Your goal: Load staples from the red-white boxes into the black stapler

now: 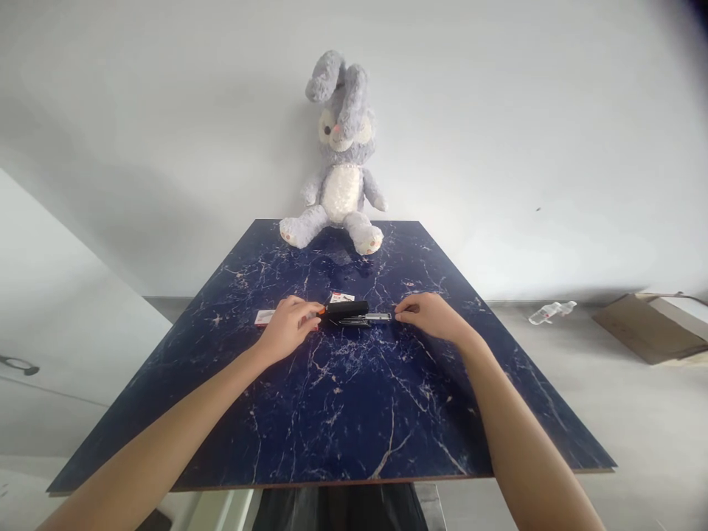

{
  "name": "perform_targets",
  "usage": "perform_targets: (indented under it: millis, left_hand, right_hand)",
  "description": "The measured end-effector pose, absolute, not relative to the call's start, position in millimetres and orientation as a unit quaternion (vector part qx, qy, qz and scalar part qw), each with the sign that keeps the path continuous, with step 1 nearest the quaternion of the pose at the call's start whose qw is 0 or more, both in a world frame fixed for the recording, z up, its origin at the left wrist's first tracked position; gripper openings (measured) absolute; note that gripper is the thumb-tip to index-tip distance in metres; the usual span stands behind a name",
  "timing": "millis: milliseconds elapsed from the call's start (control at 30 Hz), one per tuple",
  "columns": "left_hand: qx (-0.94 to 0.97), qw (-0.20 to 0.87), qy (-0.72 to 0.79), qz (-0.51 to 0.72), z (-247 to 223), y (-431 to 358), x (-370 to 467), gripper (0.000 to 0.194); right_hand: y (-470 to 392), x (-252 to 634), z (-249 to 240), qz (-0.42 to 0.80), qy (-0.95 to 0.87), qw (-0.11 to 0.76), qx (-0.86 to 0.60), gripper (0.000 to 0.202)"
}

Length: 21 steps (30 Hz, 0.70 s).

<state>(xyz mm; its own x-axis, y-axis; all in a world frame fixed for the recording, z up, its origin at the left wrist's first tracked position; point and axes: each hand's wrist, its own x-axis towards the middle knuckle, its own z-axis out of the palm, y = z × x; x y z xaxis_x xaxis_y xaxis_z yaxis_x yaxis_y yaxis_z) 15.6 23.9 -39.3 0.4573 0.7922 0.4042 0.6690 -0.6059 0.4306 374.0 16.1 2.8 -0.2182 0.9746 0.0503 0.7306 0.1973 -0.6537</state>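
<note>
At the middle of the frame, the left hand (292, 324) grips the black stapler (347, 310) by its left end. Right of it, the right hand (428, 313) has its fingertips pinched together near the metal tray (378, 317); I can't tell what they hold.

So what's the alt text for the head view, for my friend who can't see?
A left hand holds a black stapler, its metal tray sticking out toward the right hand, on a blue marbled table. A gray plush bunny sits behind, by the wall.
</note>
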Motion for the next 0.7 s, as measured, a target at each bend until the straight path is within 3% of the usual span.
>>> perform_targets:
  millis: [233,700]
  left_hand:
    - [0.841,0.123,0.43,0.305,-38,22,15,0.025]
    - [0.837,0.138,0.432,0.305,-41,24,13,0.027]
  right_hand:
    - [10,367,13,0.341,-0.637,0.357,-0.592,0.024]
    - [12,332,-10,0.354,-0.704,0.281,-0.547,0.012]
